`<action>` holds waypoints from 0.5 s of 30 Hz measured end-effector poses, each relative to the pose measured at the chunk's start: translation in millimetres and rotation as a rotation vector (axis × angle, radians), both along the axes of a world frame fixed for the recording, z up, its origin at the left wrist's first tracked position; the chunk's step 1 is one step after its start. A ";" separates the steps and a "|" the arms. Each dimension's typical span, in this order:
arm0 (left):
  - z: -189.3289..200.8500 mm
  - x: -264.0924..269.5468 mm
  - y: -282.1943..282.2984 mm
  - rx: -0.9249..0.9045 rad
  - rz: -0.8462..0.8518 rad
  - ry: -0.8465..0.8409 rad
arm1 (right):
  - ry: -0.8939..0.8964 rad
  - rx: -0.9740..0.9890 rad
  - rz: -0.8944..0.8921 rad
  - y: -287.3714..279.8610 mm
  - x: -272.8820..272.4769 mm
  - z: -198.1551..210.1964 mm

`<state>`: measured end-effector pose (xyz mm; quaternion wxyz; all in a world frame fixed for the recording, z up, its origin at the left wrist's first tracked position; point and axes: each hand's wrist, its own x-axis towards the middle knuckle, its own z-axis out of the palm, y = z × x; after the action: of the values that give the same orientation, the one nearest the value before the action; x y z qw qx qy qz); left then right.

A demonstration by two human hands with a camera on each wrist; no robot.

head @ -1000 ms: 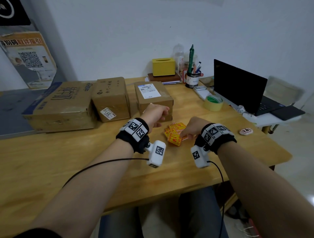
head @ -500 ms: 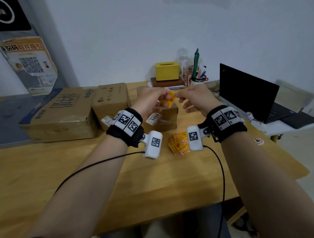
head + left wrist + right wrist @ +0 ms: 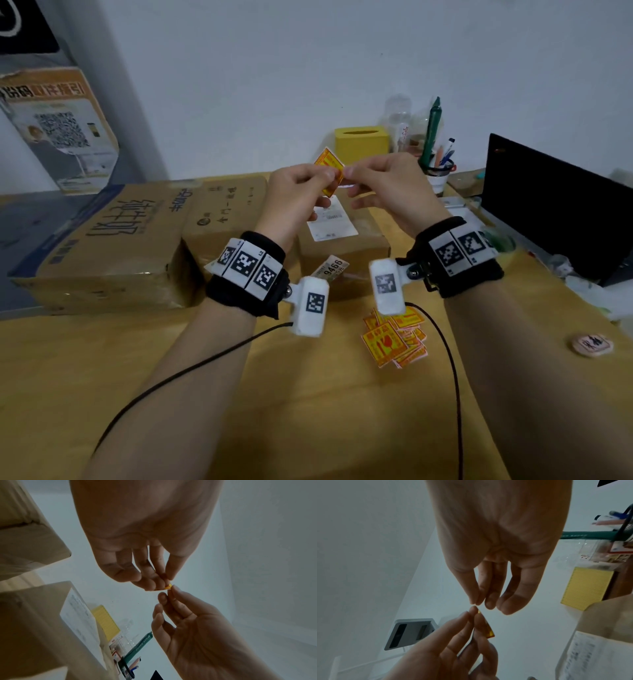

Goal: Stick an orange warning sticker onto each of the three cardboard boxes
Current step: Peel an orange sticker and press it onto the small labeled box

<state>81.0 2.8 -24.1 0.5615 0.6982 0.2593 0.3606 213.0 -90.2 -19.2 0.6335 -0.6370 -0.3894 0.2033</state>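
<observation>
Three cardboard boxes stand in a row at the back of the table: a large box (image 3: 113,240), a middle box (image 3: 226,212) and a right box (image 3: 342,240) with a white label. Both hands are raised above the right box. My left hand (image 3: 320,180) pinches one orange sticker (image 3: 330,168) between thumb and fingers. My right hand (image 3: 352,171) pinches the sticker's near corner with thumb and forefinger. The left wrist view shows the orange sticker (image 3: 167,586) edge-on between both sets of fingertips. A pile of orange stickers (image 3: 394,337) lies on the table under my right wrist.
The wooden table (image 3: 308,411) has a yellow tissue box (image 3: 361,142) and a pen cup (image 3: 436,171) at the back. An open laptop (image 3: 555,202) stands at the right, and a round badge (image 3: 591,344) lies near the right edge. Cables trail from both wrists.
My right hand lifted a sticker off the pile, and both hands rose from the table to above the right box. The sticker is now held a little higher between both hands.
</observation>
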 end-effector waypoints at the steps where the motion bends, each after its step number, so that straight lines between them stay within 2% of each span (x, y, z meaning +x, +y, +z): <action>1: -0.9 1.2 1.9 0.019 0.007 -0.006 | -0.003 0.018 0.001 2.5 1.6 -1.6; 4: -4.2 2.2 6.6 0.080 0.051 -0.022 | 0.009 0.068 0.009 10.5 3.5 -8.8; 7: -8.6 5.2 10.3 0.105 0.065 -0.038 | -0.054 0.071 -0.003 16.7 5.2 -12.5; 11: -13.9 7.9 14.6 0.082 0.080 -0.062 | -0.093 0.103 0.016 19.7 6.7 -18.9; 15: -19.2 7.9 14.0 0.059 0.044 -0.047 | -0.048 0.155 0.027 18.4 8.9 -23.5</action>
<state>88.8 16.8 -43.3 0.5387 0.6998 0.2505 0.3967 222.0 -71.8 -42.7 0.6687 -0.5853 -0.4275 0.1660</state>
